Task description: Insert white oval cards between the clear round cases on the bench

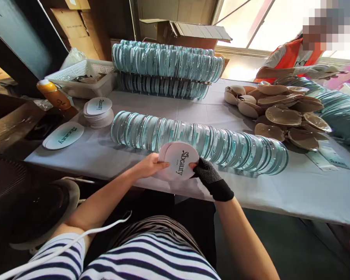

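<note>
Between my two hands is a small stack of round white cards [178, 160] printed "beauty", held just above the table's front edge. My bare left hand [151, 165] grips the stack's left side, thumb on the top card. On the right side, my right hand [208, 175], in a black dotted glove, is closed on the same cards. Right behind them lies a long row of clear round glass-like discs [198, 138] standing on edge. More printed round cards [98, 112] are piled at the left, with another card [63, 136] lying flat beside them.
A white basket [84, 83] and an orange bottle [55, 95] stand at the back left. Stacked rows of clear discs [166, 62] sit at the back. Brown round pieces [282, 112] are heaped at right. A person in an orange vest [291, 58] works beyond them.
</note>
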Demonstrator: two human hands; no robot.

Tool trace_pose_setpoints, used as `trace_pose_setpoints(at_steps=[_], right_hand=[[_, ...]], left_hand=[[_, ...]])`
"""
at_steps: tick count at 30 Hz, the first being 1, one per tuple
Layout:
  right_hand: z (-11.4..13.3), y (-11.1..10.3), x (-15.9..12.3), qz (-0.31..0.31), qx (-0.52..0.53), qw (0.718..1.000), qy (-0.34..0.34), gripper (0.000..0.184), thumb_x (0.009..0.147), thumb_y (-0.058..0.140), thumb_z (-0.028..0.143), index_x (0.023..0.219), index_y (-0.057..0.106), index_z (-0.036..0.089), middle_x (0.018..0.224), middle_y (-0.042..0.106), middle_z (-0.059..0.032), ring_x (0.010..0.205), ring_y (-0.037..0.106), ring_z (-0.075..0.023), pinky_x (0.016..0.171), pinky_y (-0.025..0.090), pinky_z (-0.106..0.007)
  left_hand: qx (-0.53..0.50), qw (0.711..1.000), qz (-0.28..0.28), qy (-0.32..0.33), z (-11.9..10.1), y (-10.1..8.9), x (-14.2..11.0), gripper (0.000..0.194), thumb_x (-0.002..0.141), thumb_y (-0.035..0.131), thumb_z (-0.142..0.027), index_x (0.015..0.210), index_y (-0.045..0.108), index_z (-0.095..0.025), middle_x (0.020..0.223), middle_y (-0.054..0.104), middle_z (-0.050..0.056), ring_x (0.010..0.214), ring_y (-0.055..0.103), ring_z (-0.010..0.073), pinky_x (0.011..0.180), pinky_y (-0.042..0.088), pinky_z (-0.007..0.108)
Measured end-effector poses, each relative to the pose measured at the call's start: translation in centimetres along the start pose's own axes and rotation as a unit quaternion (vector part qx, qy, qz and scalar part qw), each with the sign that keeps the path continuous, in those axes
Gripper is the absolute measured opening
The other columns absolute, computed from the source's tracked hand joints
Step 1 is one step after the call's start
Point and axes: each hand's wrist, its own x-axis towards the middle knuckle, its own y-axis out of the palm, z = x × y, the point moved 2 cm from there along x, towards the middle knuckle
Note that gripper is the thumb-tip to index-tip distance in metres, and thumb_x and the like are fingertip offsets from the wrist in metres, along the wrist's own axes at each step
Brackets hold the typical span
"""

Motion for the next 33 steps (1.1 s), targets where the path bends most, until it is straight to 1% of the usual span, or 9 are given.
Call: trace_pose_setpoints(at_steps=[2,6,12,18,23,26,29,31,33], right_hand=[[-0.1,-0.1,-0.1,-0.009,0.002,1.000,0.001,0.048,0.074,0.076,0.050,0.107,0.069,0.015,0.100,0.071,-0.0111,0.085,0.067,-0.0214,0.070,0.058,-0.033],[-0.5,0.4,-0.7,0.092,0.068,0.993,0.009,0.063,0.069,0.077,0.057,0.114,0.068,0.015,0.103,0.071,-0.0142,0.094,0.067,-0.0275,0.080,0.057,-0.042],[-0.3,0.5,-1.4,0.125,0.081,0.989,0.007,0.056,0.064,0.082,0.052,0.106,0.071,0.016,0.094,0.071,-0.0104,0.087,0.068,-0.0245,0.076,0.058,-0.039],[0.5,-2.4,0.6,-0.175,-0.084,0.975,-0.110,0.062,0.084,0.064,0.048,0.140,0.050,0.022,0.116,0.067,-0.0089,0.098,0.066,-0.0211,0.087,0.057,-0.042],[-0.2,-0.2,-0.7,-0.285,-0.325,0.861,-0.269,0.046,0.091,0.050,0.036,0.133,0.057,0.019,0.142,0.052,-0.0130,0.132,0.049,-0.0258,0.110,0.042,-0.045],[-1.1,1.7,-1.8,-0.307,-0.290,0.869,-0.259,0.033,0.088,0.055,0.039,0.114,0.064,0.020,0.116,0.067,-0.0119,0.108,0.064,-0.0242,0.094,0.053,-0.039],[-1.3,-0.1,-2.6,-0.379,-0.194,0.886,-0.183,0.031,0.086,0.055,0.049,0.093,0.061,0.020,0.084,0.069,-0.0065,0.076,0.064,-0.0202,0.068,0.055,-0.033],[-0.2,-3.9,-4.1,-0.494,-0.178,0.833,-0.172,0.033,0.087,0.050,0.052,0.090,0.057,0.020,0.082,0.066,-0.0065,0.075,0.061,-0.0203,0.067,0.052,-0.034],[1.9,-8.8,-7.1,-0.627,-0.209,0.729,-0.175,0.031,0.087,0.048,0.049,0.092,0.055,0.019,0.089,0.065,-0.0095,0.082,0.060,-0.0226,0.073,0.051,-0.036]], left_hand=[[0.028,1.000,-0.006,-0.012,0.1,0.5,0.1,0.048,0.066,0.082,-0.040,0.104,0.073,-0.013,0.111,0.071,0.017,0.107,0.064,0.0385,0.088,0.054,0.049],[-0.108,0.984,0.138,-0.021,0.8,2.7,0.0,0.087,0.055,0.086,-0.047,0.131,0.060,-0.015,0.126,0.063,0.023,0.110,0.061,0.0452,0.085,0.054,0.054],[-0.061,0.991,0.119,0.006,1.0,2.5,0.3,0.084,0.052,0.087,-0.050,0.124,0.064,-0.012,0.117,0.067,0.023,0.111,0.061,0.0458,0.087,0.053,0.054],[0.122,0.979,-0.151,0.068,0.9,-0.1,2.4,0.047,0.072,0.079,-0.045,0.105,0.072,-0.013,0.104,0.073,0.013,0.101,0.066,0.0326,0.088,0.053,0.043],[0.109,0.955,-0.245,0.126,2.1,0.6,3.4,0.039,0.070,0.079,-0.045,0.096,0.074,-0.016,0.094,0.075,0.007,0.091,0.068,0.0278,0.080,0.054,0.036],[0.009,0.959,-0.256,0.122,2.5,2.5,3.4,0.040,0.065,0.083,-0.042,0.093,0.074,-0.015,0.093,0.075,0.007,0.089,0.068,0.0262,0.079,0.055,0.035],[-0.017,0.966,-0.239,0.098,2.1,5.0,4.0,0.040,0.064,0.084,-0.042,0.092,0.073,-0.015,0.090,0.075,0.006,0.088,0.069,0.0237,0.079,0.056,0.032],[-0.036,0.966,-0.233,0.105,1.0,6.6,5.3,0.040,0.060,0.086,-0.039,0.091,0.072,-0.017,0.089,0.075,0.004,0.091,0.068,0.0232,0.081,0.056,0.031],[-0.075,0.965,-0.208,0.144,-0.9,8.3,8.0,0.040,0.062,0.086,-0.033,0.097,0.071,-0.021,0.096,0.075,0.002,0.101,0.067,0.0225,0.086,0.055,0.031]])
